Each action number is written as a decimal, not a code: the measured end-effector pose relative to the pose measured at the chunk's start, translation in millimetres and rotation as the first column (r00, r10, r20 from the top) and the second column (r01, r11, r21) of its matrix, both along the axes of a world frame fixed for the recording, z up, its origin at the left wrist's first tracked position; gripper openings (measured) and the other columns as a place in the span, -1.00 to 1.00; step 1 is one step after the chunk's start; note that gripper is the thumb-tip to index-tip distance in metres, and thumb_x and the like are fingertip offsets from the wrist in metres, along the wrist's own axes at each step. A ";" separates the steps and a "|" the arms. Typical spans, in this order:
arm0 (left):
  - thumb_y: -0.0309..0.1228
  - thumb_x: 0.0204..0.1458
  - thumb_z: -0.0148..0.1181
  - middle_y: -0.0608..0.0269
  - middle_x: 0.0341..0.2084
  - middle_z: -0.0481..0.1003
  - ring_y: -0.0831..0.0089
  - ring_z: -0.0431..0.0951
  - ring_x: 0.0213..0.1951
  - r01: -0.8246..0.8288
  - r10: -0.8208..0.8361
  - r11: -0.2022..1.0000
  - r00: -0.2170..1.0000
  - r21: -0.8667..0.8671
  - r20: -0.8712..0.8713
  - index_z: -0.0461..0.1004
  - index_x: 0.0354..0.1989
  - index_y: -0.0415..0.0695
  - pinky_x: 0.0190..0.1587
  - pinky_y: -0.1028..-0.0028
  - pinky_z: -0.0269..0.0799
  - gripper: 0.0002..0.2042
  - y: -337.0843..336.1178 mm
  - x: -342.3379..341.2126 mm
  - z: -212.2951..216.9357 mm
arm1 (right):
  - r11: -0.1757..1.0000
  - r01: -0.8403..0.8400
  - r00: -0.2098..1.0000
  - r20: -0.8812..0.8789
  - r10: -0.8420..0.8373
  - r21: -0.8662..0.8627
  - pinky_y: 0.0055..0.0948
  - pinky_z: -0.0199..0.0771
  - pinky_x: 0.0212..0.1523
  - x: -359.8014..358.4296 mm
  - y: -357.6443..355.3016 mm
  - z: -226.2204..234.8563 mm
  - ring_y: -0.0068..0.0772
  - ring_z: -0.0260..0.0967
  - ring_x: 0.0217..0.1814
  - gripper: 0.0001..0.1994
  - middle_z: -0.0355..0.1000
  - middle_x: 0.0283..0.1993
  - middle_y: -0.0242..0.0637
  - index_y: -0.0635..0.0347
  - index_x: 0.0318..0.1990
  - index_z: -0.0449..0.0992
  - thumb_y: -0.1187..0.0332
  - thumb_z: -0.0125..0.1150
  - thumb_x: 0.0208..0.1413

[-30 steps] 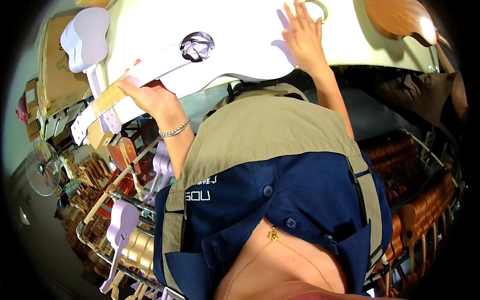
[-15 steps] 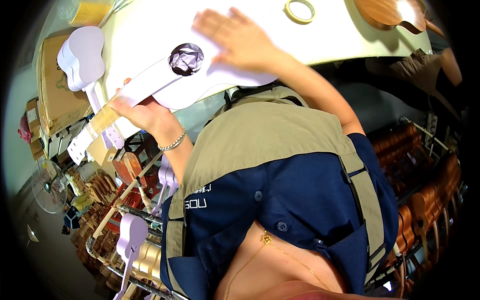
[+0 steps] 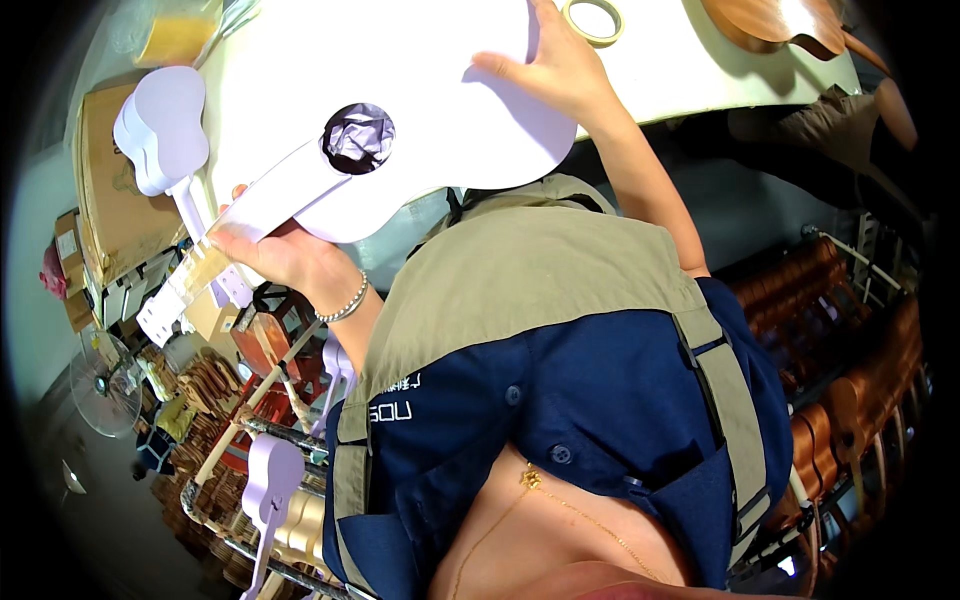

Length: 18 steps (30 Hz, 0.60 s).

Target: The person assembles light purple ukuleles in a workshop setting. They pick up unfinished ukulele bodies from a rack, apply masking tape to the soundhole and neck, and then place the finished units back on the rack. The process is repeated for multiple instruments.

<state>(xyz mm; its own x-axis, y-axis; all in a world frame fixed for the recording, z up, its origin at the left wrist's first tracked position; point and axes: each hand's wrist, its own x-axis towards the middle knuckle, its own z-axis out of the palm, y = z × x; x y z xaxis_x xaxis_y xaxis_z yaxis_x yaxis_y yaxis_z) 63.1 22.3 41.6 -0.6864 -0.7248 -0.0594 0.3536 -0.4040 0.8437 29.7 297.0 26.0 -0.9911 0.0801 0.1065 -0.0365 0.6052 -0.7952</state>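
A pale lilac ukulele (image 3: pixel 440 130), neck toward the lower left, lies at the near edge of the white table. Crumpled purplish paper (image 3: pixel 358 138) fills its sound hole. My left hand (image 3: pixel 290 258) is wrapped round the neck, thumb on the near side and fingertips showing beyond it. Yellowish tape (image 3: pixel 207 265) covers part of the neck near the headstock (image 3: pixel 160 318). At the tail end of the body is my right hand (image 3: pixel 565 70), thumb stretched over the top and fingers extended; it casts a shadow on the lilac surface. Its fingertips are partly cut off by the frame.
A tape roll (image 3: pixel 593 20) lies beside my right hand. A brown wooden instrument (image 3: pixel 775 25) sits at the far right. More lilac ukuleles (image 3: pixel 170 125) stand at the left by a cardboard box (image 3: pixel 125 180). Racks of brown instruments (image 3: pixel 800 290) are on the right; a fan (image 3: pixel 105 380) is at lower left.
My right hand has moved right, from above the body near the sound hole to its tail end. The ukulele has shifted slightly down in view, my left hand still round its neck.
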 end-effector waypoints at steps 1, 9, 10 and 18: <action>0.03 0.00 0.01 0.15 -0.24 0.37 0.23 0.37 -0.10 0.021 -0.022 1.000 1.000 -0.008 -0.019 0.25 -0.17 -0.09 -0.01 0.11 0.33 -0.56 -0.8 0.0 0.3 | 0.994 0.028 0.999 0.017 -0.030 0.102 -0.26 0.13 0.14 1.0 -2.5 6.5 0.06 0.14 0.15 -0.09 0.16 0.09 0.19 0.38 0.16 0.05 -0.02 0.30 -0.28; 0.04 0.03 -0.09 0.14 -0.25 0.39 0.24 0.39 -0.11 0.033 -0.036 0.998 0.999 -0.060 -0.034 0.31 -0.17 -0.19 0.00 0.16 0.32 -0.52 -4.7 -1.3 2.7 | 0.982 0.145 0.986 0.101 -0.133 -0.121 -0.25 0.22 0.06 0.8 -3.9 20.6 0.03 0.21 0.10 -0.10 0.22 0.05 0.15 0.36 0.14 0.09 -0.03 0.33 -0.32; 0.04 0.07 -0.16 0.15 -0.22 0.38 0.23 0.38 -0.08 0.010 -0.011 0.998 1.000 -0.066 -0.010 0.32 -0.16 -0.23 0.03 0.17 0.29 -0.50 -3.4 -1.9 3.5 | 0.974 0.152 0.986 0.097 -0.137 -0.169 -0.25 0.23 0.05 0.4 -3.1 19.2 0.03 0.22 0.09 -0.11 0.23 0.04 0.14 0.36 0.13 0.10 -0.03 0.32 -0.31; 0.02 0.01 -0.02 0.14 -0.25 0.39 0.24 0.39 -0.12 0.073 -0.073 0.997 0.995 -0.003 -0.066 0.29 -0.18 -0.14 -0.02 0.16 0.34 -0.56 -2.7 -2.7 2.1 | 0.974 0.211 0.967 -0.166 -0.195 0.085 -0.21 0.26 0.01 -3.5 -12.4 4.0 0.06 0.30 -0.02 -0.23 0.33 -0.08 0.14 0.28 0.11 0.17 -0.02 0.26 -0.22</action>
